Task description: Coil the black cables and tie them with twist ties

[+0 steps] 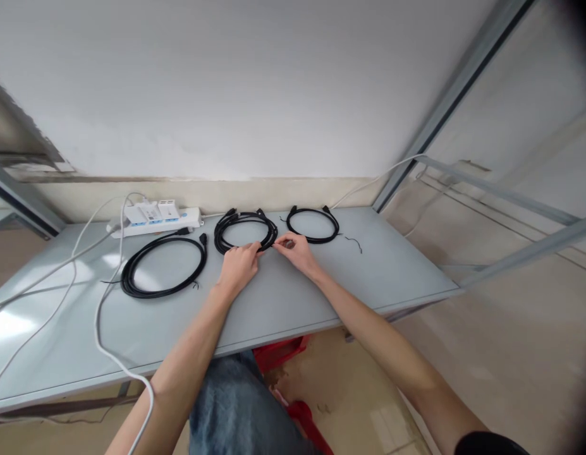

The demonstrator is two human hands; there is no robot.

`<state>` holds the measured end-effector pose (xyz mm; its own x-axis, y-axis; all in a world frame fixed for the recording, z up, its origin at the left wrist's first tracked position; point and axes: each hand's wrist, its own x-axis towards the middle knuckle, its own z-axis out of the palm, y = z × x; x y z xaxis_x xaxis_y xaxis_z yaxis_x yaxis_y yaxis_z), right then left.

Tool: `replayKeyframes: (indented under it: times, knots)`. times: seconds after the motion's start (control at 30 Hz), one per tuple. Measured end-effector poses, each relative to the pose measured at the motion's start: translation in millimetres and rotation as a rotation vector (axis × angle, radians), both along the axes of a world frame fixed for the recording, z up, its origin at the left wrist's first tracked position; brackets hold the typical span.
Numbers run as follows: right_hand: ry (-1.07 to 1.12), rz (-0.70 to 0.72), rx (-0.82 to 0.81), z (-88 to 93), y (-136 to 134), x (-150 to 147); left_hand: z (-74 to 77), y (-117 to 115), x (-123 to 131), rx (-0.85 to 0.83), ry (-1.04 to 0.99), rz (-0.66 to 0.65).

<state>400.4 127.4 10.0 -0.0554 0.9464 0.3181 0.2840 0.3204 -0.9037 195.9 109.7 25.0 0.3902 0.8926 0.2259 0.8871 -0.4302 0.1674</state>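
A coil of black cable (220, 235) lies in the middle of the grey tabletop, its plug ends toward the wall. My left hand (240, 264) is closed on the coil's near edge, thumb and fingers around the strands. Just to its right, my right hand (296, 249) pinches at the near right side of the same coil; what sits between those fingertips is too small to make out. A second black cable coil (153, 294) rests to the left, with thin black ties on it. Farther right is a thinner black cable coil (316, 241), beside a loose thin black tie (359, 244).
A white power strip (191, 218) with plugged-in white adapters stands at the back left. White cords (97, 322) run over the table's left side and across my left forearm. Grey metal posts (397, 180) frame the table. Something red (280, 352) is below the front edge.
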Motion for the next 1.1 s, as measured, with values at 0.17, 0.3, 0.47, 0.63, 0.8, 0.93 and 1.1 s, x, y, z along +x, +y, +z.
replayKeyframes:
  times: [0.17, 0.3, 0.47, 0.63, 0.8, 0.93, 1.1]
  knots:
    - [0.213, 0.020, -0.111, 4.7, -2, -1, -0.8, 0, 0, 0.002, -0.004, 0.003]
    - [0.377, 0.046, -0.133, 10.2, -1, 5, -2.1, 2, 1, -0.015, 0.036, 0.017]
    - [0.183, -0.200, 0.013, 14.2, -10, 23, -2.5, 2, 0, -0.014, 0.033, 0.006]
    - [-0.162, -0.426, 0.188, 16.0, -31, 86, -3.3, 3, 0, -0.029, 0.036, 0.014]
    - [-0.452, -0.714, 0.144, 7.4, -44, 169, -3.6, 3, 1, -0.017, 0.027, 0.013]
    - [-0.509, -0.739, 0.077, -6.2, -42, 190, -3.3, 1, 5, -0.006, 0.068, 0.037]
    - [-0.612, -0.762, 0.063, -14.6, -37, 188, -2.8, -2, 8, -0.008, 0.177, 0.020]
